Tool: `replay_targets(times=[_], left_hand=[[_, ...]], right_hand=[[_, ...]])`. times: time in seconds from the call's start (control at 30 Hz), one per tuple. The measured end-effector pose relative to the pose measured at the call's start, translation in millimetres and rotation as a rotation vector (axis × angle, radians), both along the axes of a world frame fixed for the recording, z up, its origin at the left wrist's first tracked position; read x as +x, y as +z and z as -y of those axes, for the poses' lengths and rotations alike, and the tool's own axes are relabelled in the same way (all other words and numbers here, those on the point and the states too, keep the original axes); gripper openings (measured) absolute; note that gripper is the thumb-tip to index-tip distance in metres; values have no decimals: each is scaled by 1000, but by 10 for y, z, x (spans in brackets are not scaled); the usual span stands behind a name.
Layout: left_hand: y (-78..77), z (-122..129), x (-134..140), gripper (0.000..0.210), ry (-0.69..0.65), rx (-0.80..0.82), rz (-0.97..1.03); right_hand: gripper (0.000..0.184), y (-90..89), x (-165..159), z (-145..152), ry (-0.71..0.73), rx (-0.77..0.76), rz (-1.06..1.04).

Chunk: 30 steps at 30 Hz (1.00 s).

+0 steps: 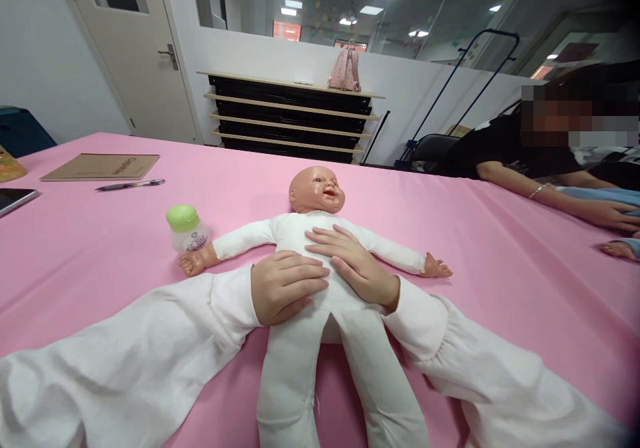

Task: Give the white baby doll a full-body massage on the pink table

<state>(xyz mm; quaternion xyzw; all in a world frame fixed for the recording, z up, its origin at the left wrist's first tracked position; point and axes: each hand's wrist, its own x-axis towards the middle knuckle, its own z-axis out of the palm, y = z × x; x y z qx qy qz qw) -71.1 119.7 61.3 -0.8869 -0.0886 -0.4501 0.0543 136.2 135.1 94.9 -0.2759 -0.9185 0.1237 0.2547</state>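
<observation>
A baby doll (300, 231) with a white cloth body lies on its back on the pink tablecloth (230, 188), its arms spread and its head away from me. My left hand (287, 285) rests flat on the left side of its belly, fingers stretched out. Higher up, my right hand (353, 261) lies across the chest and belly with its fingers extended and slightly apart. Neither hand grips anything. By the doll's hand on the left stands a small clear bottle (193, 238) with a green cap (183, 217).
Toward the far left lie a brown notebook (103, 167), a pen (131, 185) and a phone (16, 199). Another person's arm (540, 191) reaches over the table at the right. Behind the table are a shelf rack (295, 88) with a pink backpack (346, 68) and a blue-framed trolley (453, 95).
</observation>
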Motion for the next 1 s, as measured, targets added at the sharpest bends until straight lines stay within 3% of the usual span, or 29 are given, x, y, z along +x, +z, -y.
replay_targets(times=[0.2,0.37,0.47,0.57,0.7,0.87,1.0], left_hand=[[11,16,-4,29,38,-79,-8],[21,-25,-27,34,202,-253,5],[-30,-131,-47,39,314,-401,53],[-84,-221,-68,41,345,-500,78],[-109,-249,-74,41,291,-502,57],[-127,-279,-62,43,360,-561,156],[-155,-314,-64,47,380,-614,114]], right_hand=[[45,-86,187,-234,-183,21,-6],[43,-169,290,-350,-255,54,-36],[43,-131,272,-310,-206,73,-9],[43,-44,212,-212,-96,73,24],[41,85,104,-33,57,58,92],[36,219,-33,185,208,34,170],[34,267,-87,267,302,10,170]])
